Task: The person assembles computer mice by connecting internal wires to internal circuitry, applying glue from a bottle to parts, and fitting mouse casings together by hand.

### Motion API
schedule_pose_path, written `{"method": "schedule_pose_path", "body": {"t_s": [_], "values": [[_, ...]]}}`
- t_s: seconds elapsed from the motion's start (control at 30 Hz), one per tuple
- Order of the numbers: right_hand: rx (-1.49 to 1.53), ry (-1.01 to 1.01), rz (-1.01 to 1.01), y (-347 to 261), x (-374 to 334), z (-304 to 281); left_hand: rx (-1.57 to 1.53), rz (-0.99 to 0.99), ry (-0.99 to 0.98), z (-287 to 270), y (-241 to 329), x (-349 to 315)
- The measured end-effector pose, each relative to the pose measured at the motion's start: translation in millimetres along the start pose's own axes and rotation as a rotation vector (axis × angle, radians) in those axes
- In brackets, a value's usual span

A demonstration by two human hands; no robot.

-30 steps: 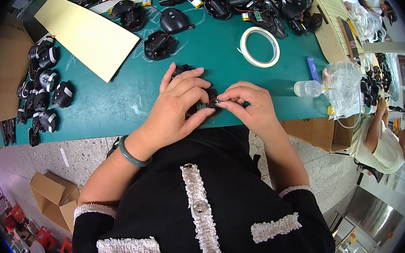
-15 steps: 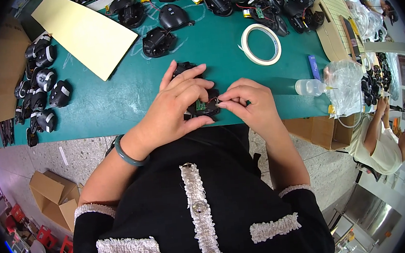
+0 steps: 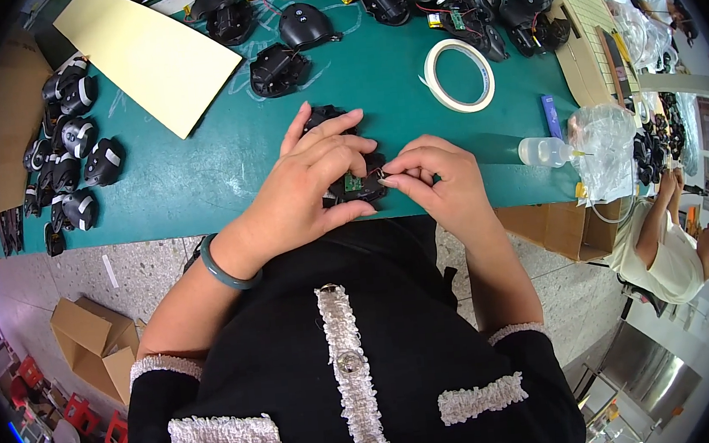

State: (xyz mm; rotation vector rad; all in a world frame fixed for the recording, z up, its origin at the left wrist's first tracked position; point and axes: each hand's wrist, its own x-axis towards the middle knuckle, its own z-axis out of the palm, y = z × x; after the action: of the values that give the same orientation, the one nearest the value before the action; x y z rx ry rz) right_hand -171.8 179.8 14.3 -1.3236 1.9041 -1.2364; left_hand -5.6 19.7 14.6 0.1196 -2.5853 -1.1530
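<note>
1. While the left hand [image 3: 304, 177] arches over the black housing [image 3: 370, 191], its fingers lie across the far side and its thumb along the near edge, holding it on the green tabletop [image 3: 200, 193].
2. On the other side is the right hand [image 3: 445, 176], its grip pinched nearly closed, apparently on a thin wire [image 3: 378, 172] at the housing's right edge.
3. From that grip, the green circuit board [image 3: 353, 183] lies just leftward; the left hand is nearer, partly covering the housing.
4. Its long axis is too hidden by fingers to tell.
</note>
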Motion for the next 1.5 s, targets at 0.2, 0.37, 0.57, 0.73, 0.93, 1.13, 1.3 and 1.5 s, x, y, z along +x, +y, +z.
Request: {"method": "schedule_pose_path", "body": {"t_s": [0.2,0.37,0.57,0.73,0.93,1.13,1.3,1.5], "values": [[-0.014,0.013,0.008,0,0,1,-0.011,0.008,0.006,1,-1,0],[0.016,-0.052,0.12,-7,5,-4,-0.015,0.011,0.007,1,-1,0],[0.066,-0.103,0.191,-6,10,-7,-0.021,0.005,0.011,1,-2,0],[0.055,-0.116,0.184,-7,9,-6,-0.022,0.007,0.013,0,-1,0],[-0.249,0.029,-0.216,-4,-16,6,-0.018,0.003,0.006,1,-3,1],[-0.518,-0.1,-0.273,-17,-24,4,-0.017,-0.012,0.004,1,0,0],[-0.593,-0.174,-0.314,-18,-19,0,-0.02,-0.016,-0.009,2,-2,1],[-0.659,-0.201,-0.314,-23,-15,0,0.005,0.008,-0.017,0,-2,3]]}}
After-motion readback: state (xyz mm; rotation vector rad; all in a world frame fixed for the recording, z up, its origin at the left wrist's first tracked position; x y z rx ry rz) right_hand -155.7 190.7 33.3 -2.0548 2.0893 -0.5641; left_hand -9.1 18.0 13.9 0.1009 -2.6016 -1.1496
